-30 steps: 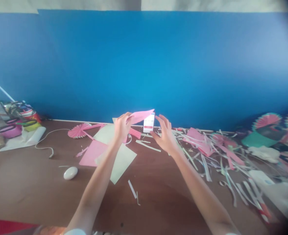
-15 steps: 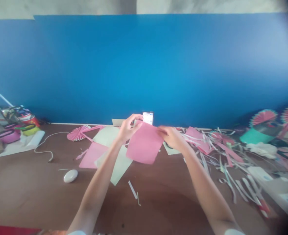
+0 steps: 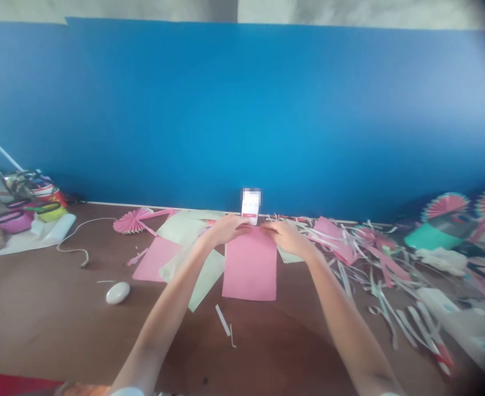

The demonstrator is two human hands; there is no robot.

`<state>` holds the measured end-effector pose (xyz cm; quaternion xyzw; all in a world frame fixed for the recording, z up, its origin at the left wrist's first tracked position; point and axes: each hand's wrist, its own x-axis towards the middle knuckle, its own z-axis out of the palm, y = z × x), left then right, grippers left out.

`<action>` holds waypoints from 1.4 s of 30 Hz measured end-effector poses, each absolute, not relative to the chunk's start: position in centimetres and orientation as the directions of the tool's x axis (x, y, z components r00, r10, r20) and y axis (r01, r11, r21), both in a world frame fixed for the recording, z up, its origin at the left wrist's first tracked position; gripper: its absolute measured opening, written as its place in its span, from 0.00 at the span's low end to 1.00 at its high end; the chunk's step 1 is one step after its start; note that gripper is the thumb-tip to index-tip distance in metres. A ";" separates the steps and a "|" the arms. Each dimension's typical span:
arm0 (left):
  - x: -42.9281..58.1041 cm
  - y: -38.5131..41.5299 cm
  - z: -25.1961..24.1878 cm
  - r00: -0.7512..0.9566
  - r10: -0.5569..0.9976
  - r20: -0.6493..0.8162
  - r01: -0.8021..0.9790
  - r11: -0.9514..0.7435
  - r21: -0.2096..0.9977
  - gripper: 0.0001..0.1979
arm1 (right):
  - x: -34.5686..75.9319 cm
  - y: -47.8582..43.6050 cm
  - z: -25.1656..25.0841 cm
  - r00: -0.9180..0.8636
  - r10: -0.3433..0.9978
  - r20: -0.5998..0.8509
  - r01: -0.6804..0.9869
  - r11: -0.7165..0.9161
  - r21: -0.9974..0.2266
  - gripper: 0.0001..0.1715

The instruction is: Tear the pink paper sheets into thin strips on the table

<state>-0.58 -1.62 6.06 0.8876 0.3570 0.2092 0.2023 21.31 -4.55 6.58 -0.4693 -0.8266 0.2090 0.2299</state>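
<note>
A pink paper sheet (image 3: pixel 249 269) lies on the brown table in front of me, its long sides pointing toward me. At its far left corner, my left hand (image 3: pixel 226 230) has its fingers bent over the edge. My right hand (image 3: pixel 287 236) pinches the far right corner, and its fingertips point inward. The fingers partly cover the sheet's far edge. Just beyond the hands stands a phone (image 3: pixel 250 208) with a lit screen, against the blue wall. Pale green sheets (image 3: pixel 207 278) and another pink sheet (image 3: pixel 156 258) lie left of my left hand.
A white mouse (image 3: pixel 117 293) and a pink pleated paper fan (image 3: pixel 133 221) are to the left. Paper strips (image 3: pixel 350 247) are heaped on the right, near scissors (image 3: pixel 376 311) and a green container (image 3: pixel 432 236). Small pouches (image 3: pixel 15 221) sit far left.
The pink sheet has come down from a tilted, raised position to the table and straightened. Both hands have lowered with it, and more of the phone shows.
</note>
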 end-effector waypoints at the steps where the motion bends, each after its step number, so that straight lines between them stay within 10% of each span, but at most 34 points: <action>1: -0.5 -1.5 5.9 0.660 0.718 0.222 0.554 -0.665 0.502 0.14 | 21.3 -4.5 6.6 -0.457 0.869 0.190 0.672 0.477 -0.566 0.20; 9: -0.8 -0.6 4.7 0.640 0.735 0.225 0.621 -0.667 0.411 0.15 | 21.4 -3.9 6.1 -0.388 0.881 0.269 0.674 0.471 -0.569 0.18; 20: -0.7 0.0 2.8 0.588 0.809 0.019 0.647 -0.485 0.589 0.19 | 21.2 -3.1 5.0 -0.375 0.859 0.347 0.648 0.511 -0.564 0.14; 42: -1.8 1.2 3.5 0.417 0.865 0.278 0.616 -0.494 0.614 0.15 | 23.8 -0.9 3.6 -0.148 0.932 0.330 0.590 0.351 -0.727 0.12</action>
